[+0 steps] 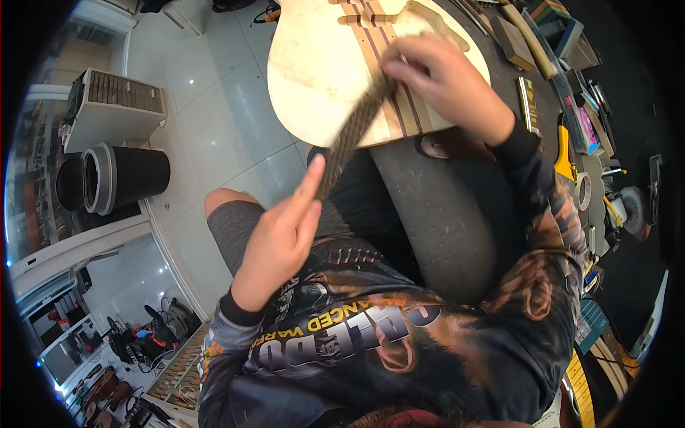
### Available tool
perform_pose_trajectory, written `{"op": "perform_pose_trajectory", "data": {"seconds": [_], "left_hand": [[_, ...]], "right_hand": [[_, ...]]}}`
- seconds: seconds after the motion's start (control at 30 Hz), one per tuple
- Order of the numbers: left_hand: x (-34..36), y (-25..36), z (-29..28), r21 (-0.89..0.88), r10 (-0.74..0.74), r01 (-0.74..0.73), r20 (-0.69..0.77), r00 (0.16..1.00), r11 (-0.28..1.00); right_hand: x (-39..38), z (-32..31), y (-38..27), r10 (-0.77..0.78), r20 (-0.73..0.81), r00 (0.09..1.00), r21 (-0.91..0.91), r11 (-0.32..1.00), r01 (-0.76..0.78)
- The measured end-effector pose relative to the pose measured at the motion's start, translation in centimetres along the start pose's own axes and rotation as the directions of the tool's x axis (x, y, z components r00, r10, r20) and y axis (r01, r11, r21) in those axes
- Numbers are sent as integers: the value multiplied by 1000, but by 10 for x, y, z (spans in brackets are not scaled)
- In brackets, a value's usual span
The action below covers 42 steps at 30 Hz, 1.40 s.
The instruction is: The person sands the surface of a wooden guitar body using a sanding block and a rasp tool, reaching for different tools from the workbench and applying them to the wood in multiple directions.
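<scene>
A long dark rasp (354, 128) with a coarse, crosshatched face slants across the near edge of a pale wooden guitar body (307, 78). At its far end my right hand (446, 82) is closed round it, slightly blurred, above the body's striped centre. My left hand (278, 239) holds the near end, with the index finger stretched along the rasp; the other fingers are partly hidden. Darker strips run down the middle of the body, and cut-out hollows show near its top. The near rim of the body lies over my lap and the dark bench edge.
On the right, the dark bench (435, 207) carries wood blocks (512, 43), a yellow-handled tool (564, 150), a tape roll (583, 191) and other small tools. A black bin (135, 177) and a white cabinet (118, 107) stand on the tiled floor (228, 85) at left.
</scene>
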<state>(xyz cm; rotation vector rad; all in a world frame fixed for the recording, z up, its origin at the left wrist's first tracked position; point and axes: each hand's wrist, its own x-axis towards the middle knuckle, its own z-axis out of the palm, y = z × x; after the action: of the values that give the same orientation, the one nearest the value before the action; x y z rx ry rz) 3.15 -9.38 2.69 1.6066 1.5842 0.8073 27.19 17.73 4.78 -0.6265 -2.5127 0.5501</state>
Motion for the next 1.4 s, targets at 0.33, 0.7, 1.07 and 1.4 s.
{"op": "perform_pose_trajectory", "data": {"seconds": [0.33,0.7,1.07,1.4], "left_hand": [[-17,-2,21,56,70,-67,-56,996,996],[7,-1,-1,-49,-139,134,-129,982,990],[-85,-43,-13,-5,-123,124,-146,982,992],[-24,-118,-128,104,-130,172,-324,937,980]], "right_hand": [[-22,-11,-16,42,78,996,-46,998,-38],[63,29,9,16,24,1000,136,991,-19],[12,31,-46,75,64,995,-13,997,-75],[60,69,-36,-68,-20,998,-49,997,67]]}}
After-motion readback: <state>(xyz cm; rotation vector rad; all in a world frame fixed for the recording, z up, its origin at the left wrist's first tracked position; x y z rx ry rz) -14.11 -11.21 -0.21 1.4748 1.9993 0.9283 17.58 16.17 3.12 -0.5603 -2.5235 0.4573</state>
